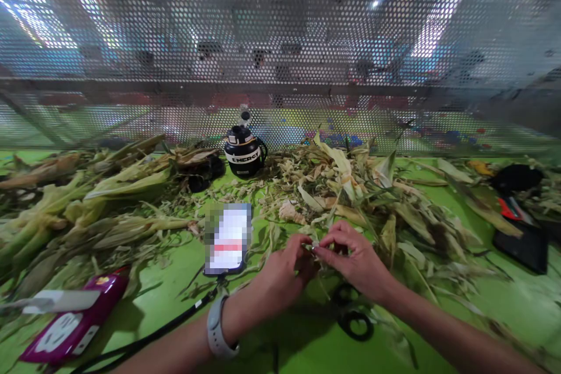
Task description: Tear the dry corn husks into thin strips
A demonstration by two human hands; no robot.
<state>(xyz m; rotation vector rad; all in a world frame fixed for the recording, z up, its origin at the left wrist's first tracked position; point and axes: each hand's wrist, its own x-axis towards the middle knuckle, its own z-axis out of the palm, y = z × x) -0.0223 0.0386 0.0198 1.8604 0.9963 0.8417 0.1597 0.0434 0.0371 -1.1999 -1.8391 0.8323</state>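
My left hand, with a pale watch band on its wrist, and my right hand meet at the fingertips above the green table. Both pinch what looks like a small pale piece of corn husk; the fingers cover most of it. Black scissor handles lie under my right hand, their blades hard to make out. Behind the hands spreads a heap of dry husk strips, with a pale, lumpy husk bundle at its near left side.
Whole husks are piled at the left. A lit phone on a black cord lies left of my hands, and a purple power bank is nearer. A black bottle stands before a perforated metal screen. A dark device lies right.
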